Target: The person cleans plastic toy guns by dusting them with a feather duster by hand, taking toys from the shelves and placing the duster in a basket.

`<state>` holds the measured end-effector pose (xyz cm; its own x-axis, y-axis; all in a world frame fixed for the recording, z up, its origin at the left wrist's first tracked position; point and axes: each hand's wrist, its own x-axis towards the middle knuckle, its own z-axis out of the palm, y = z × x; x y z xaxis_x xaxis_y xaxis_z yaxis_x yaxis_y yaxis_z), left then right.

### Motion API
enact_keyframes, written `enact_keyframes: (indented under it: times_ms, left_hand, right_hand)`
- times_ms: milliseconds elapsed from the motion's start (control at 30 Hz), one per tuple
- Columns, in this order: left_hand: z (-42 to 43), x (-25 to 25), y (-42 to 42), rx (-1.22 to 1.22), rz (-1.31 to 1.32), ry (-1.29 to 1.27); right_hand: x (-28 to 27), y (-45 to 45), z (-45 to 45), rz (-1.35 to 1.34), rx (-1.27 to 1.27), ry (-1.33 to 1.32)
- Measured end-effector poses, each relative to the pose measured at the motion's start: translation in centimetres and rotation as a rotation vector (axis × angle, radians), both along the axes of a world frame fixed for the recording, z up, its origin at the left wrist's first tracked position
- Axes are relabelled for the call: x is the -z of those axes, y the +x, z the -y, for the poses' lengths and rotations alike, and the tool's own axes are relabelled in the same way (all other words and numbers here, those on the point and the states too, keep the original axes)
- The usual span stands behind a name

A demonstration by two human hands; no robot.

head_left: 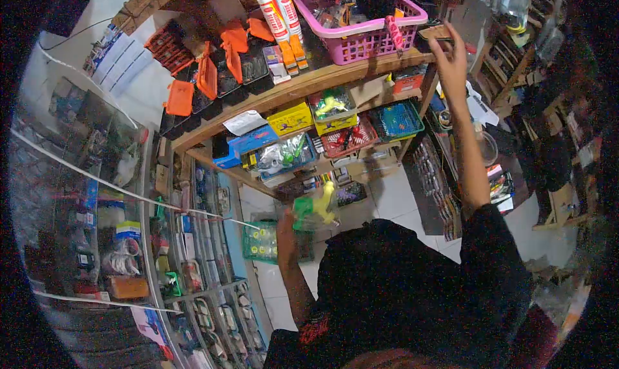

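Low in front of my body, my left hand grips a clear plastic pack of yellow and green pieces; their exact kind is blurred. Just beside that hand is a green basket with several round, pale-topped items. My right hand is raised at the right end of the wooden counter, fingers apart, close to a flat brown piece. I cannot tell whether the fingertips touch that piece. To the left of this hand stands a pink basket filled with mixed small goods.
Two sealant tubes and black bins with orange lids line the counter. Beneath it, a shelf holds a red tray, a blue-green basket and yellow boxes. A glass display case stands at left.
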<state>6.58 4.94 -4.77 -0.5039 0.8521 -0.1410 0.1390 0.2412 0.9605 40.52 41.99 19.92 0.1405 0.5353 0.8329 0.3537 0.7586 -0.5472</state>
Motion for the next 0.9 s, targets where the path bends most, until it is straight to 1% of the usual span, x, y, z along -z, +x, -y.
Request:
enact_keyframes:
  times_ms: [33, 67, 100, 133, 167, 200, 233, 267, 300, 333, 367, 400, 433, 467, 500, 533, 567, 600, 667, 700, 733, 767, 833, 867, 900]
  left_hand:
    - [-1.0, -0.6, 0.5, -0.045, 0.058, -0.115]
    - [-1.8, 0.4, 0.5, 0.047, -0.271, -0.089]
    - [-2.6, 2.5, 0.3, 0.141, -0.603, -0.066]
    - [-3.3, 1.7, 1.0, 0.175, -0.606, -0.077]
    - [-4.0, 0.7, 1.8, 0.209, -0.609, -0.088]
    - [-5.6, -4.9, 4.2, 0.174, -0.284, -0.134]
    - [-6.6, -7.8, 6.0, 0.131, 0.041, -0.182]
    - [-7.0, -6.4, 6.2, 0.188, -0.058, -0.114]
    - [-7.7, -4.0, 6.0, 0.244, -0.157, -0.04]
    - [-8.2, -2.7, 6.2, 0.298, -0.252, 0.035]
    - [-8.6, -4.7, 7.8, 0.29, -0.203, 0.028]
    - [-9.5, -8.5, 10.1, 0.279, -0.153, 0.02]
    - [-10.1, -9.1, 10.8, 0.287, -0.157, 0.019]
    - [-10.6, -9.7, 11.5, 0.295, -0.16, 0.018]
    - [-11.2, -8.1, 11.1, 0.322, -0.219, 0.021]
    - [-11.5, -7.6, 11.4, 0.293, -0.153, 0.051]
    - [-11.9, -7.1, 11.7, 0.264, -0.088, 0.083]
    - [-13.0, -7.2, 12.5, 0.175, 0.098, 0.145]
    - [-14.3, -5.8, 12.5, 0.085, 0.515, 0.191]
    - [-14.5, -3.6, 11.1, 0.085, 0.747, 0.172]
    - [-14.6, -2.8, 10.5, 0.082, 0.979, 0.159]
    - [-14.0, -2.3, 10.5, 0.058, 0.932, 0.15]
    - [-13.3, -3.2, 11.6, -0.075, 0.855, 0.095]
    - [-12.8, -3.4, 12.1, -0.141, 0.816, 0.064]
    - [-12.1, -3.2, 12.4, -0.149, 0.812, 0.053]
  right_hand:
    - [1.5, 0.2, 2.6, 0.017, 0.01, -0.057]
    - [3.6, 0.1, 4.9, 0.03, 0.018, -0.111]
    - [6.8, 0.6, 6.3, 0.131, -0.139, -0.327]
    - [11.5, 0.7, 7.4, 0.24, -0.261, -0.45]
    - [16.3, 0.8, 8.9, 0.37, -0.473, -0.769]
    - [17.6, 0.4, 11.4, 0.4, -0.83, -1.035]
    - [18.9, 0.0, 13.8, 0.469, -1.115, -1.334]
    - [20.9, -0.5, 16.5, 0.232, -1.157, -1.48]
    - [22.0, -1.2, 18.5, -0.012, -1.19, -1.608]
    - [21.7, -1.8, 19.6, -0.106, -1.166, -1.526]
    - [21.1, -2.5, 20.7, -0.196, -1.14, -1.448]
    - [20.8, -2.8, 21.1, -0.283, -1.111, -1.369]
    - [22.5, -3.1, 20.5, -0.357, -1.112, -1.448]
    - [22.4, -3.2, 19.7, -0.456, -1.117, -1.443]
    - [22.2, -3.5, 18.6, -0.552, -1.122, -1.436]
    - [22.1, -3.8, 17.6, -0.647, -1.125, -1.432]
    - [21.8, -3.8, 16.6, -0.569, -1.088, -1.455]
    - [21.1, -3.7, 15.4, -0.488, -1.051, -1.478]
    - [20.0, -4.2, 12.3, -0.326, -0.943, -1.498]
    - [19.6, -5.0, 10.5, -0.247, -0.874, -1.496]
    - [20.3, -5.8, 8.9, -0.27, -0.863, -1.432]
    - [20.9, -6.7, 7.4, -0.291, -0.852, -1.367]
    - [22.6, -8.9, 4.3, -0.23, -0.851, -1.075]
    - [22.1, -10.2, 2.9, -0.085, -0.82, -1.009]
    - [21.6, -11.4, 1.5, 0.053, -0.781, -0.937]
